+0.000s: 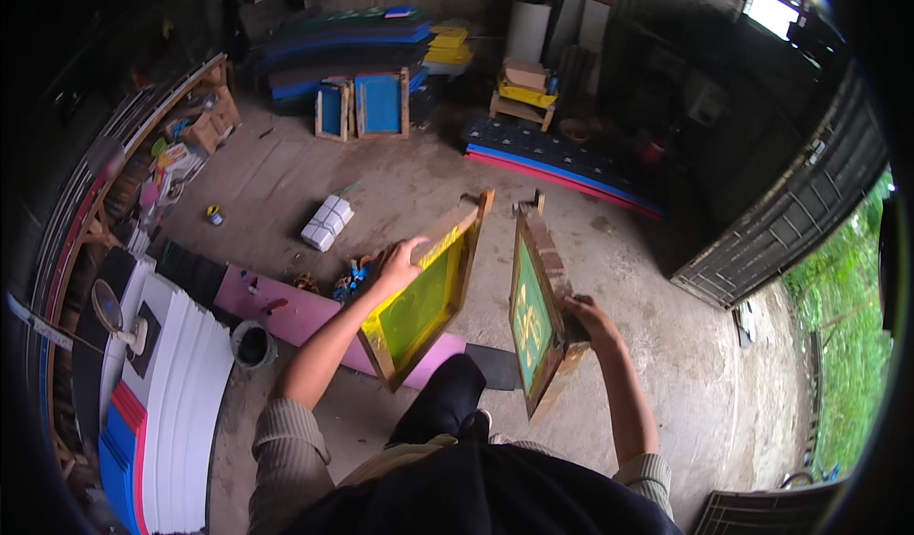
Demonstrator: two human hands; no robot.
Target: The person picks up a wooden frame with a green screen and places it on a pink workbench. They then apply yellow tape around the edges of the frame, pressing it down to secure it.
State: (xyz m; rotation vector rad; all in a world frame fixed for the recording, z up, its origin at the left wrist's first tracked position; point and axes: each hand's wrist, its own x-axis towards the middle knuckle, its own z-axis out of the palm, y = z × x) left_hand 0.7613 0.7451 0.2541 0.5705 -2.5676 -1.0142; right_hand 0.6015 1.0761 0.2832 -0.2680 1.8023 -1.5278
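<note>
My left hand [398,267] grips the upper left edge of a wooden-framed screen printing frame with yellow mesh [424,297]. It hangs tilted in front of me, to the left of my body. On the other side, my right hand [587,318] is closed around the outer edge of a second wooden screen printing frame with green mesh [531,326]. A pale design shows on the green mesh. That frame stands nearly on edge in the air, and its mesh faces left. The two frames are apart, with concrete floor visible between them.
A pink mat [286,311] lies on the floor at left, beside a grey bucket [253,343] and stacked white sheets [176,373]. Ahead are a tied white bundle [327,223], blue-mesh frames [383,105] and a low stack of sheets [562,168]. A metal door [781,216] stands right.
</note>
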